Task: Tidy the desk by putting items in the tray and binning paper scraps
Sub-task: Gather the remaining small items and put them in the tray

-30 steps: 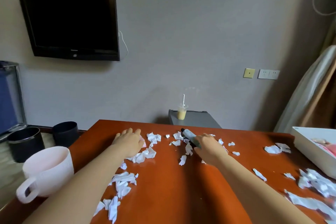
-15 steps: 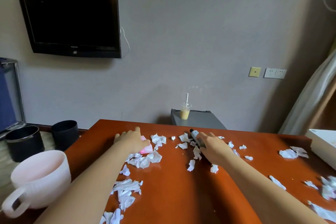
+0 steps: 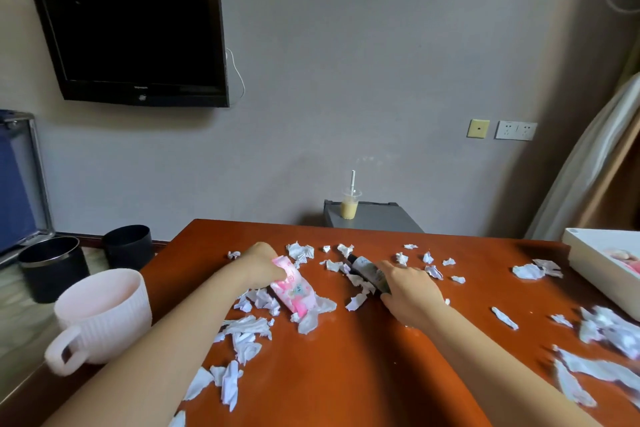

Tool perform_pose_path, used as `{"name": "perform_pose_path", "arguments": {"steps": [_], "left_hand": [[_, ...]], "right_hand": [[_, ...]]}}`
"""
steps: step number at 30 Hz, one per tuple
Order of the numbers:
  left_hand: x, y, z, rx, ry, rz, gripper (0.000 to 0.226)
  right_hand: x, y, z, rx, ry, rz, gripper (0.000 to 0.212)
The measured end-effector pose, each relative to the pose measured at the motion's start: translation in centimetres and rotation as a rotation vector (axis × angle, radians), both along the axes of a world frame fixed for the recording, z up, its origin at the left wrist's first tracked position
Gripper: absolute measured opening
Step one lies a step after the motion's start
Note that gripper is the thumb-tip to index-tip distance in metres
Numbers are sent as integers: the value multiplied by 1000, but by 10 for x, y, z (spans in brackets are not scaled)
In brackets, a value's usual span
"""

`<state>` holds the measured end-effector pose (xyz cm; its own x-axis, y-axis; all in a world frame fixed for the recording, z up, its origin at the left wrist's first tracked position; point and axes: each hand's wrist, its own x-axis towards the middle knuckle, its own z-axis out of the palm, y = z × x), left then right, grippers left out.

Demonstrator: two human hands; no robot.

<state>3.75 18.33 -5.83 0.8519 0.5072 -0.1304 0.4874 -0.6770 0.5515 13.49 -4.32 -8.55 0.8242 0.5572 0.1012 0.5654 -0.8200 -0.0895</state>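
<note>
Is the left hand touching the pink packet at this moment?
Touching. The head view shows the left hand with its fingers curled over the far end of the pink packet, with no gap between them.

A black television (image 3: 135, 35) is mounted on the grey wall (image 3: 346, 80), with white sockets (image 3: 516, 130) to its right. A low grey cabinet (image 3: 377, 220) stands against that wall beyond the worktop (image 3: 346, 374). A pale curtain (image 3: 588, 163) hangs at right.

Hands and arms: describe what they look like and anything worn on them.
The left hand and right hand are bare, with no gloves. The left arm and right arm are bare down to the picture's bottom edge: no sleeves, watch or bracelet show.
</note>
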Motion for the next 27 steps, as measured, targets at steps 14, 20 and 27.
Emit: {"name": "perform_pose_path", "arguments": {"steps": [14, 20, 27], "left_hand": [[-52, -47, 6, -76, -308, -103, 24], [-71, -65, 1, -82, -397, -108, 16], [-82, -73, -15, 76, -286, -193, 16]], "right_hand": [[-44, -36, 11, -1, 107, -42, 47], [-54, -43, 18, -41, 162, -72, 60], [-48, -38, 21, -61, 248, -124, 54]]}}
